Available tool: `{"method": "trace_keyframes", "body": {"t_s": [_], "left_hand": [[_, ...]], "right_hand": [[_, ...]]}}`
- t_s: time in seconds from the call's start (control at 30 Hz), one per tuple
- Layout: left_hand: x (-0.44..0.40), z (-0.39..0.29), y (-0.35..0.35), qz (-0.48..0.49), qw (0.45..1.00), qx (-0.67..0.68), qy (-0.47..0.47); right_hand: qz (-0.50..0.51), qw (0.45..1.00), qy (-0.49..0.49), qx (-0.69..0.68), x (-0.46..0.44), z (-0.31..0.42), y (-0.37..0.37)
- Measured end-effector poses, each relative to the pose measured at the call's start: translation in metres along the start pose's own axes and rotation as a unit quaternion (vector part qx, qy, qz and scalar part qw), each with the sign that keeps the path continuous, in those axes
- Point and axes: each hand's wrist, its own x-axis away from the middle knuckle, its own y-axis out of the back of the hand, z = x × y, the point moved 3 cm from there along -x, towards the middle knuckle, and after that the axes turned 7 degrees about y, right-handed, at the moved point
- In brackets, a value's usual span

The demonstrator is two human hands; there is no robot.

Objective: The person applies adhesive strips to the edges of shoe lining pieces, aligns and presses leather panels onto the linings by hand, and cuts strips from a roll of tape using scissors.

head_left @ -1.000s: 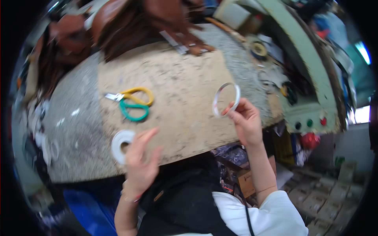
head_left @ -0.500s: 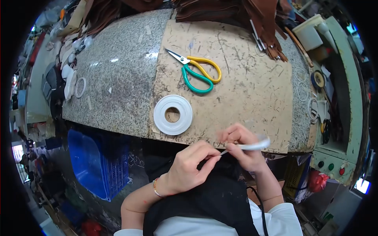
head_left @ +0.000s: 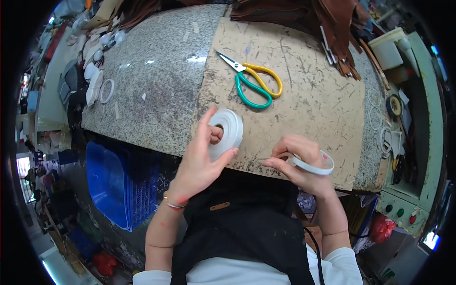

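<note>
My left hand (head_left: 200, 156) grips the roll of white tape (head_left: 232, 129), with fingers at its core and the thumb on the near edge. The roll is tilted up at the front of the brown board. My right hand (head_left: 301, 159), fingers closed, holds a narrow white strip (head_left: 319, 169) that curves in a loop beside the knuckles. A thin end pokes out left of those fingertips, too fine to make out. Beyond both hands, scissors (head_left: 241, 68) with one yellow and one green handle lie partly open on the board.
The brown board (head_left: 318, 104) covers part of the speckled stone table (head_left: 147, 95). Stacked brown leather pieces (head_left: 285, 13) line the back. White rings (head_left: 107, 91) and a dark tape roll (head_left: 394, 105) lie at the sides. A blue basket (head_left: 107, 185) stands below left.
My left hand has left the right hand, moved up and left, and taken hold of the tape roll, tilting it. The right hand keeps the white strip. The whole view has shifted slightly.
</note>
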Motion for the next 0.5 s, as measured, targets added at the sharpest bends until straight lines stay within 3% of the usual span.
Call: {"method": "trace_keyframes", "body": {"t_s": [0.1,0.13,0.17,0.3,0.5], "left_hand": [[0.012,-0.005,0.02,0.065,0.983,0.166,0.033],[0.013,-0.006,0.024,0.084,0.974,0.205,0.036],[0.015,-0.006,0.027,0.102,0.964,0.244,0.038],[0.021,0.009,0.034,0.074,0.985,0.157,-0.013],[0.029,0.012,0.037,0.051,0.987,0.15,-0.04]], "right_hand": [[0.081,0.989,0.017,-0.124,-0.029,0.014,-0.006],[0.104,0.985,0.077,-0.117,-0.039,0.02,-0.01],[0.116,0.983,0.074,-0.125,-0.046,0.02,-0.016],[0.162,0.978,0.081,-0.104,-0.067,0.024,-0.034],[0.167,0.982,0.068,-0.052,-0.073,0.024,-0.045]]}}
